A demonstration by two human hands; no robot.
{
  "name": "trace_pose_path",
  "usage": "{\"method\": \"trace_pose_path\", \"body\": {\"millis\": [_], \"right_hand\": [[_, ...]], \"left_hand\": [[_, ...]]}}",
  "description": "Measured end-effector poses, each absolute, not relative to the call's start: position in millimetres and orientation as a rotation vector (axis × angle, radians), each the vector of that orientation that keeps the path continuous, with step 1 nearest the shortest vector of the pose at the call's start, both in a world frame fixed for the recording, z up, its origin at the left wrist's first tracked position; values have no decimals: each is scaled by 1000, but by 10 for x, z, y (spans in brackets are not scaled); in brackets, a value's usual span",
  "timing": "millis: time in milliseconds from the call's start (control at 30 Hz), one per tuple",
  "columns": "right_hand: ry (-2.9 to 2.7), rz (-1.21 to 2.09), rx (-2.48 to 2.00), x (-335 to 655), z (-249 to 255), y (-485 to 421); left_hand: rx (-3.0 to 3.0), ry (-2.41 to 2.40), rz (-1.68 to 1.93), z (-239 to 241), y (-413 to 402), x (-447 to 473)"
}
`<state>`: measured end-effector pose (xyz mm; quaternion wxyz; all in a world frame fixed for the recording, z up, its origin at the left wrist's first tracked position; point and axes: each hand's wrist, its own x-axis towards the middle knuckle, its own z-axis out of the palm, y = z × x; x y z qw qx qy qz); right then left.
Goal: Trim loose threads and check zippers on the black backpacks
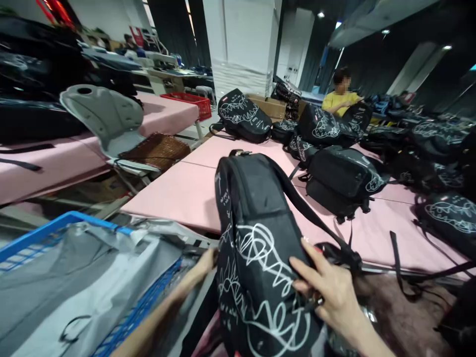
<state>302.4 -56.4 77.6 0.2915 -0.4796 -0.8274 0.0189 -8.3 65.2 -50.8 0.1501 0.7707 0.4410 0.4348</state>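
A black backpack (264,238) with white scribbled line drawings stands close in front of me, leaning against the pink table's near edge. At its left side is my left hand (208,260), closed on the bag's edge, its fingertips hidden behind the fabric. My right hand (332,285) lies against the bag's front right side with fingers stretched out and apart, a ring on one of them. From the bag's right side a black shoulder strap (308,203) loops down toward the table edge.
Several similar black backpacks (342,173) lie across the pink table (171,198). A blue crate (74,218) with grey sheeting stands at lower left, near a grey chair (104,109). Further off are a red basket (197,101), a white pillar (241,44) and a person in a yellow shirt (332,101).
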Motion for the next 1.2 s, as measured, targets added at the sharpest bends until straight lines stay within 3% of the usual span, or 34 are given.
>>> {"method": "trace_pose_path", "body": {"millis": [167,267,333,500,800,900,1067,1200], "right_hand": [[-2254,241,-1438,2982,521,-803],[-2211,409,-1376,2904,605,-779],[-2193,439,-1341,2789,750,-688],[-2401,131,-1678,2455,930,-335],[-2765,50,-1660,2437,911,-90],[-2770,186,-1559,2470,886,-54],[-2457,693,-1293,2613,768,-113],[-2325,707,-1225,2751,704,-259]], "left_hand": [[2211,1344,1647,314,1052,172],[2779,743,1195,763,973,549],[2887,609,783,887,919,802],[2886,518,320,877,844,969],[2938,514,240,802,804,943],[2979,527,346,704,779,1048],[3025,693,527,527,730,1136],[2936,656,756,481,677,1020]]}}
